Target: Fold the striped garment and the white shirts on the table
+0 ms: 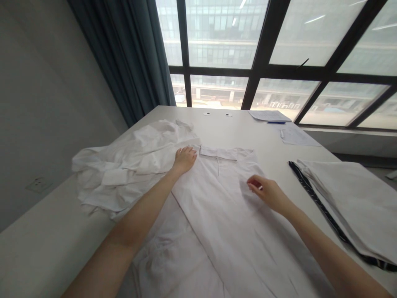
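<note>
A white collared shirt [217,207] lies spread flat on the white table [235,128], collar [218,152] at the far end. My left hand [184,159] rests on the shirt's left shoulder beside the collar, fingers curled down against the cloth. My right hand [268,192] is over the shirt's right chest area, fingers bent and pinched on the fabric. A crumpled heap of white garments [130,165] lies just left of my left hand.
A folded white garment with a dark striped edge [344,203] lies at the right. Papers [294,134] and a blue pen [276,122] sit at the far right of the table. Large windows and a dark curtain [133,62] stand behind; a wall is at the left.
</note>
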Motion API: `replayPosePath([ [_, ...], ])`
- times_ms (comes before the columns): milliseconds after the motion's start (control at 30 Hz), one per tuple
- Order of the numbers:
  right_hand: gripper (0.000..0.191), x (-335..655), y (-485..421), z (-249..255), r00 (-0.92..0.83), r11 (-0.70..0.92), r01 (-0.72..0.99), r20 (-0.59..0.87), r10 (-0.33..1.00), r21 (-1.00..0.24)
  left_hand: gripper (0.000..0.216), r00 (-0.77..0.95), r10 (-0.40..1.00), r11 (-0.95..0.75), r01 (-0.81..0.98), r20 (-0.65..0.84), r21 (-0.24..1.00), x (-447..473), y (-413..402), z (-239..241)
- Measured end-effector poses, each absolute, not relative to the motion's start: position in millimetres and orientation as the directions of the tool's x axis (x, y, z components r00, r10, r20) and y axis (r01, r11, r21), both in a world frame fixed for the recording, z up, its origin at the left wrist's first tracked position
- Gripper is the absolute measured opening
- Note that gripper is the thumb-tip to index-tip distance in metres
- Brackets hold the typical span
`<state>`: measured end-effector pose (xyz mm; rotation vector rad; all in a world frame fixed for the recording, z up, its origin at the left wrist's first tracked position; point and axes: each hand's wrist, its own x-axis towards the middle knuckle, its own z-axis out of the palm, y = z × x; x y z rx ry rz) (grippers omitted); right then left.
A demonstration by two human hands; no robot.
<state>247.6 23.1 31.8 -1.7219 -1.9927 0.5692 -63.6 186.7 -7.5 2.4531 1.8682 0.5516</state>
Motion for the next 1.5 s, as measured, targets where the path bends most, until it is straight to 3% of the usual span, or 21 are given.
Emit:
replayPosePath([
  [167, 0.024, 230.3, 98.5, 16.1, 0.051, 0.084, 0.822, 0.219, 0.974, -0.563, 0.031, 0.084, 0.953, -0.161, 0.954, 0.290, 0.252, -35.3, 189.3, -9.4],
  [300, 0.031, 215.5, 134.9, 2.3, 0.165, -0.026, 0.847, 0.215, 0.963, -0.532, 0.025, 0.021, 0.950, -0.111, 0.955, 0.312, 0.275, -29.1, 189.2, -12.9],
  [500, 0.023, 214.9, 146.1, -11.8, 0.301, -0.168, 0.839, 0.185, 0.936, -0.518, 0.019, 0.040, 0.947, -0.141, 0.944, 0.320, 0.298, -36.0, 186.3, -12.4],
  [700, 0.021, 215.5, 139.3, -13.6, 0.248, -0.098, 0.867, 0.251, 0.936, -0.488, 0.016, 0.065, 0.935, -0.165, 0.950, 0.349, 0.265, -34.7, 181.6, -12.6],
  [833, 0.027, 211.4, 135.4, -13.5, 0.198, -0.048, 0.897, 0.304, 0.932, -0.439, 0.039, 0.159, 0.918, -0.246, 0.947, 0.363, 0.207, -33.5, 177.2, -13.5],
  [1033, 0.040, 210.1, 134.7, -16.7, 0.063, 0.064, 0.917, 0.300, 0.952, -0.395, 0.051, 0.379, 0.910, -0.400, 0.910, 0.168, 0.112, -33.2, 178.8, -14.7],
  [1267, 0.049, 222.5, 144.3, -16.6, 0.037, 0.072, 0.893, 0.231, 0.972, -0.445, 0.048, 0.404, 0.901, -0.424, 0.896, 0.156, 0.130, -39.0, 181.1, -14.3],
  [1500, 0.038, 218.2, 104.2, -1.7, -0.031, 0.159, 0.867, 0.268, 0.963, -0.472, 0.046, 0.227, 0.926, -0.283, 0.947, 0.303, 0.153, -58.1, 185.4, -11.8],
])
